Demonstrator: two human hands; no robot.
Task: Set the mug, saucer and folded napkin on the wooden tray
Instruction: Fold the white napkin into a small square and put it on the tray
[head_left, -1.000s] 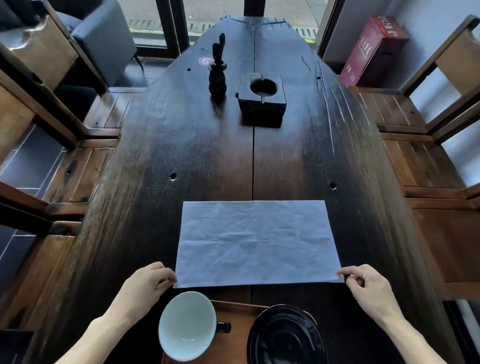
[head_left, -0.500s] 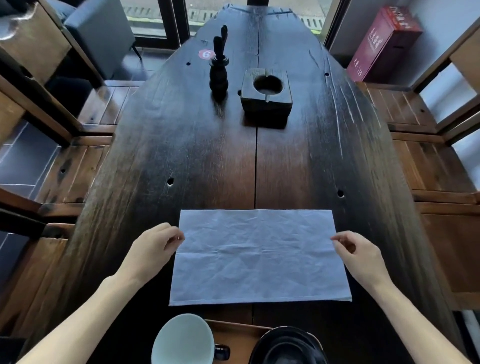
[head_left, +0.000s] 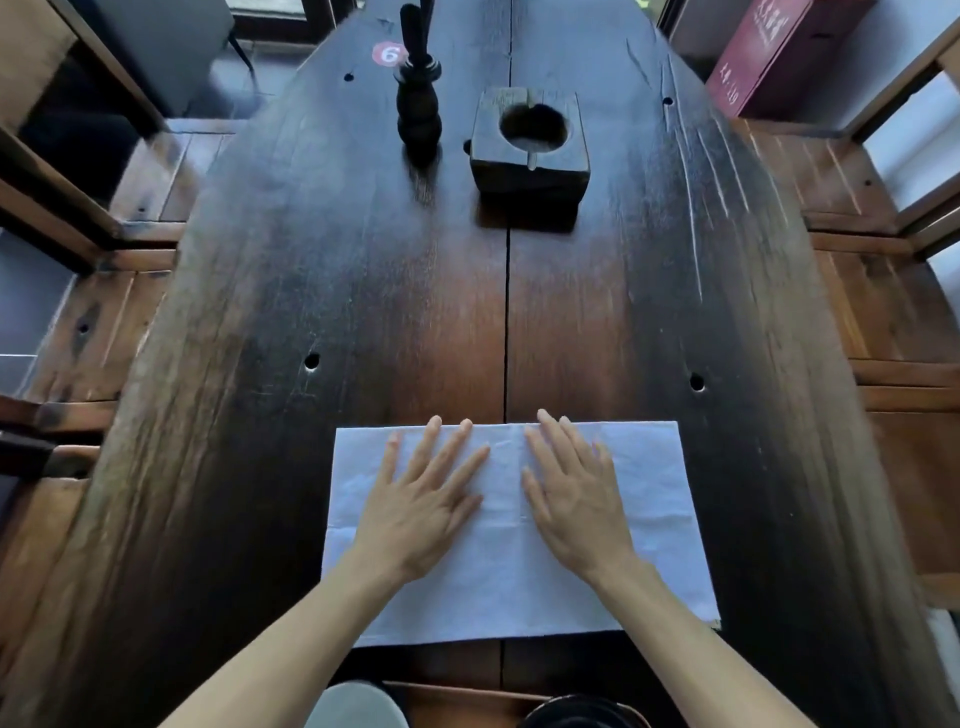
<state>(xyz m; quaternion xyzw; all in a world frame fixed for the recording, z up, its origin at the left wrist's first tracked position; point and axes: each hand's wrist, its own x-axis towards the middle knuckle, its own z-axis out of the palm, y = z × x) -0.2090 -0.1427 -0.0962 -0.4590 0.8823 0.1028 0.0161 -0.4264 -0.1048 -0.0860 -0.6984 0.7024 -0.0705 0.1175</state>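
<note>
A pale blue-white napkin (head_left: 644, 499) lies flat on the dark wooden table, folded into a wide rectangle. My left hand (head_left: 421, 504) and my right hand (head_left: 576, 504) rest palm down on its middle, side by side, fingers spread and pointing away from me. At the bottom edge the rim of the pale mug (head_left: 356, 707) shows, with the black saucer (head_left: 584, 713) to its right. Both sit on the wooden tray (head_left: 462, 704), of which only a strip is visible.
Far up the table (head_left: 363, 291) stand a dark turned wooden holder (head_left: 418, 98) and a dark wooden block with a round hole (head_left: 530, 143). Wooden benches flank both sides. A red box (head_left: 763, 52) sits on the floor at the upper right.
The hands carried the napkin's near edge away from me and folded it over, halving its depth. They then moved inward and now press flat on its middle. The view shifted forward.
</note>
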